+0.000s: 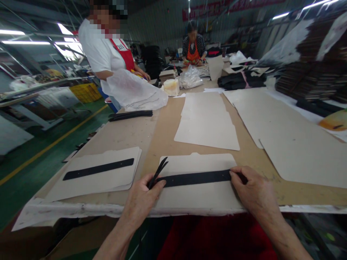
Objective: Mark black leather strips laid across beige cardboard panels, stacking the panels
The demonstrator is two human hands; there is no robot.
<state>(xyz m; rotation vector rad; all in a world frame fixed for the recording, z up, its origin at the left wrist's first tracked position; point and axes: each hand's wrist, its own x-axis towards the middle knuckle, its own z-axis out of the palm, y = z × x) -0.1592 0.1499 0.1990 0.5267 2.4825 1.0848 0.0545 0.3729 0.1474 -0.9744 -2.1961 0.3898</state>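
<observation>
A long black strip [199, 177] with small holes lies across a pale cardboard panel [200, 198] at the table's front edge. My left hand [143, 195] is closed at the strip's left end, thumb against it. Several more black strips [160, 169] stick up from between the thumb and fingers of that hand. At the strip's right end, my right hand [252, 184] pinches the corner between thumb and fingertips. To the left, a small stack of pale panels [94, 187] bears another black strip [100, 169], laid flat and slightly slanted.
Beyond my hands lie overlapping pale panels [207, 126], with larger sheets [298, 137] to the right. Black strips [131, 115] and a plastic bag [138, 90] sit at the table's left side. Two people in aprons stand at the far side. Dark stacked pieces [306, 76] rise at right.
</observation>
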